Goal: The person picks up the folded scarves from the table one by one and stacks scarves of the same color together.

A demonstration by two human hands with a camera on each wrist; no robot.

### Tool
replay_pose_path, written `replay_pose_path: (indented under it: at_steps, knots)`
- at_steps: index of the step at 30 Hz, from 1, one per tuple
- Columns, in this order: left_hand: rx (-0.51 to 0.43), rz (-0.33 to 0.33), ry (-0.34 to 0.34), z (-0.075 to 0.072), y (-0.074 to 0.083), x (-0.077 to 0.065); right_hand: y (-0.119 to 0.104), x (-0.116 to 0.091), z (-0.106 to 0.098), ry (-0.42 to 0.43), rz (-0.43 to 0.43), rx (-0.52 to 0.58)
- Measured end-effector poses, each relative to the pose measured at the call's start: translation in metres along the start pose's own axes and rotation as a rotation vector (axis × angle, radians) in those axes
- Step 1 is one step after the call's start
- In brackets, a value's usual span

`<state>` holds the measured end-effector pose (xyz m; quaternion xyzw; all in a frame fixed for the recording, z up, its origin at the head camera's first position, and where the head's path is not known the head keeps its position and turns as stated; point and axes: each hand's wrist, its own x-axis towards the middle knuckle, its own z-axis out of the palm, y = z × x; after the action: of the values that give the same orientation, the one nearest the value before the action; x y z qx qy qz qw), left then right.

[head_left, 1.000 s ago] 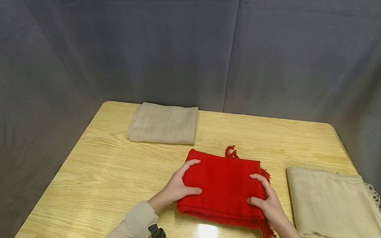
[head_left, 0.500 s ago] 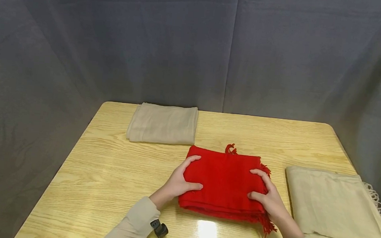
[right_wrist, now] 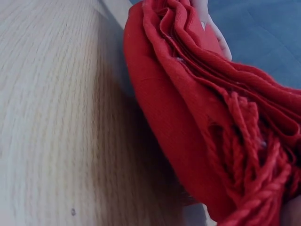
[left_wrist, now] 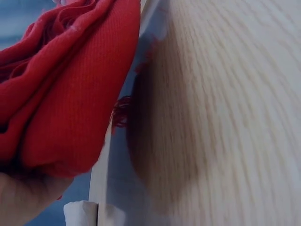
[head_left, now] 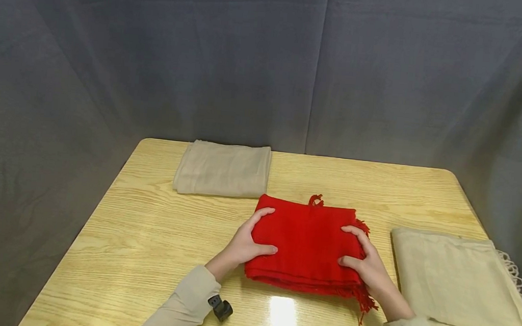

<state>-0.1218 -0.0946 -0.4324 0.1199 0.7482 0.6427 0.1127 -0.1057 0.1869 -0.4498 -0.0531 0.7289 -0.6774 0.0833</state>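
A folded red scarf (head_left: 307, 243) with twisted fringe is held between both hands near the middle of the table. My left hand (head_left: 244, 243) grips its left edge, and my right hand (head_left: 370, 266) grips the right edge, where the fringe hangs down. In the head view, a thumb and a finger of each hand lie on the scarf's top face; the other fingers are hidden. The left wrist view shows the stacked layers of the scarf (left_wrist: 80, 103) raised off the wood, with a shadow below. Loose fringe (right_wrist: 254, 160) dangles close up in the right wrist view.
On the wooden table (head_left: 135, 245), a folded beige cloth (head_left: 225, 170) lies at the back left. Another beige cloth (head_left: 463, 286), fringed, lies at the right. A grey curtain (head_left: 231, 68) hangs behind the table and at its sides.
Both hands have moved the red scarf a little way toward the back of the table. Their grip on its two edges looks the same. The beige cloths have stayed put.
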Motion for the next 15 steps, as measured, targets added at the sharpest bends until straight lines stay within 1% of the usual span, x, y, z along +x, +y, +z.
replay_pose_path:
  at_steps: [6,13,15]
  knots:
    - [0.002,-0.006,0.001,-0.0014,0.0022,0.0018,-0.0002,0.0054,-0.0013,-0.001,-0.022,-0.023]
    - [0.017,0.016,-0.010,-0.0033,0.0049,0.0053,-0.0024,0.0084,-0.0023,-0.011,-0.007,-0.015]
    - [0.019,0.024,-0.013,-0.0038,0.0045,0.0067,-0.0030,0.0091,-0.0027,-0.012,-0.007,-0.027]
